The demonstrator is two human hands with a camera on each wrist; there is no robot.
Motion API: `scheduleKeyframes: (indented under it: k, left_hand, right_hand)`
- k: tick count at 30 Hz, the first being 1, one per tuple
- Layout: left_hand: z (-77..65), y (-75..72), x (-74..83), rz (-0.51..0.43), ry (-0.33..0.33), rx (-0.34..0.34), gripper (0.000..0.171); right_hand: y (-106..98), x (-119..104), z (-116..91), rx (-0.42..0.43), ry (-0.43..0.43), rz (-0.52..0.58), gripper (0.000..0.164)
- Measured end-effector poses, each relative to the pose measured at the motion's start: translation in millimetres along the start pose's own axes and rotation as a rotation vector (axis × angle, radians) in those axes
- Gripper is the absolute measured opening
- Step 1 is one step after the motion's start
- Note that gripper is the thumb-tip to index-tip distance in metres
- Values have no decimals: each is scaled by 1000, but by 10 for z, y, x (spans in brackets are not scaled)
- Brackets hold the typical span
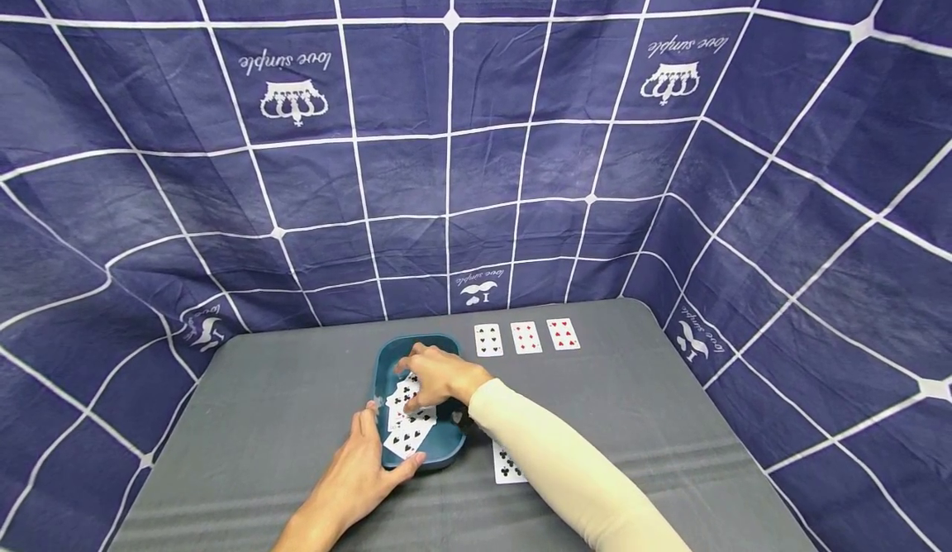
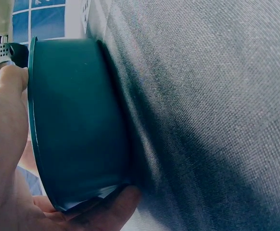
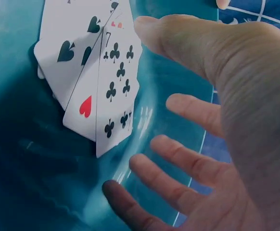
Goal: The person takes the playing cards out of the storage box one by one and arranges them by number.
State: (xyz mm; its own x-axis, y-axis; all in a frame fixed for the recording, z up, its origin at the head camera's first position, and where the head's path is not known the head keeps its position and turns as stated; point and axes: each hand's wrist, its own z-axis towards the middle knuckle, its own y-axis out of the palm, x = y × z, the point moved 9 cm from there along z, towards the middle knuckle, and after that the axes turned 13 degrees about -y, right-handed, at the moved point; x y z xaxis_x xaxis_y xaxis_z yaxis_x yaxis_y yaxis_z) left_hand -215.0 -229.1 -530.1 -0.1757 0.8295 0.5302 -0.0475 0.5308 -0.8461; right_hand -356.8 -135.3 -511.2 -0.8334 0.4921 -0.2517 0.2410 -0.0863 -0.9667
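Observation:
A teal plastic tray point(image 1: 435, 461) with rounded corners holds a loose heap of playing cards point(image 1: 409, 434). Around its near left corner, my left hand point(image 1: 355, 465) grips the wall, thumb at the near side and fingers along the left. The left wrist view shows the tray's outer wall point(image 2: 77, 120) between thumb and fingers. Inside the tray hovers my right hand point(image 1: 439, 373), fingers spread and thumb tip at the edge of the heap. On top lies a seven of clubs point(image 3: 118, 91), beside a partly covered heart card point(image 3: 84, 108) and spade cards point(image 3: 65, 53).
Three face-up cards stand in a row right of the tray: a black-suited card point(image 1: 488, 340), a diamonds card point(image 1: 526, 338) and a hearts card point(image 1: 563, 334). A clubs card point(image 1: 507, 468) is partly hidden under my right forearm. Blue checked cloth point(image 1: 402, 172) walls in the grey table point(image 1: 297, 387).

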Motion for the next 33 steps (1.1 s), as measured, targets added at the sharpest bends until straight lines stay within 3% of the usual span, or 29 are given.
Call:
scheduleKeyframes:
  k: [10, 19, 33]
  left_hand:
    - [-2, 36, -34, -1, -26, -23, 125]
    - [10, -23, 8, 0, -6, -10, 129]
    - [10, 17, 4, 5, -16, -21, 123]
  right_hand:
    - [133, -10, 23, -47, 105, -24, 81]
    - [125, -3, 80, -37, 114, -95, 74]
    - [131, -4, 37, -36, 100, -72, 70]
